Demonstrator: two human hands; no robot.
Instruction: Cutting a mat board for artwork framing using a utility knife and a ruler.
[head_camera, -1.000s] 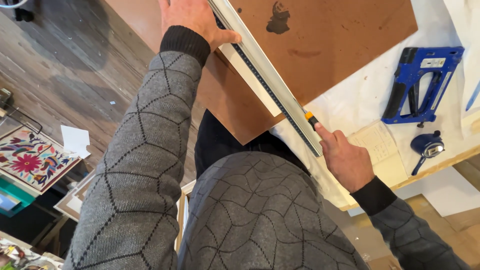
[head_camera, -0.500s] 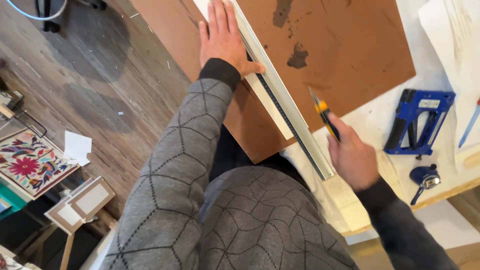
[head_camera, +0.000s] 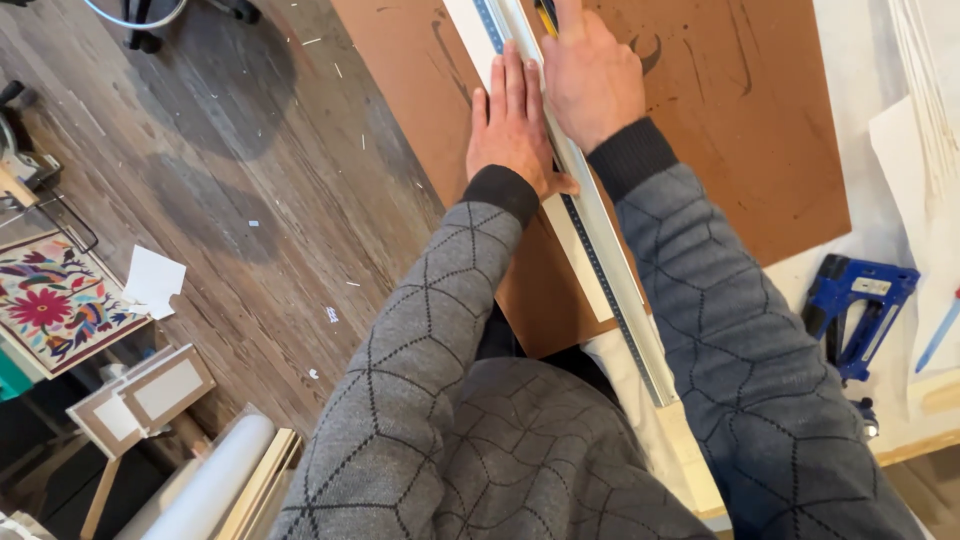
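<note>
A long metal ruler (head_camera: 610, 280) lies along a brown board (head_camera: 760, 130) on the worktable. My left hand (head_camera: 512, 125) presses flat on the ruler, fingers together and pointing away from me. Just to its right my right hand (head_camera: 590, 75) grips a yellow-and-black utility knife (head_camera: 546, 14) against the ruler's edge near the top of the view; only the knife's end shows. A narrow white strip (head_camera: 580, 258) lies under the ruler on the board. Both grey patterned sleeves reach up from the bottom.
A blue staple gun (head_camera: 858, 310) lies on the white table covering (head_camera: 885, 215) at right, with white sheets (head_camera: 925, 130) beyond. On the wood floor (head_camera: 250, 190) at left are a floral picture (head_camera: 50, 305), small frames (head_camera: 145, 395), a white roll (head_camera: 210, 485) and paper scraps.
My right hand has carried the knife from the near end of the ruler up to the far end, beside my left hand. The view has shifted forward over the board.
</note>
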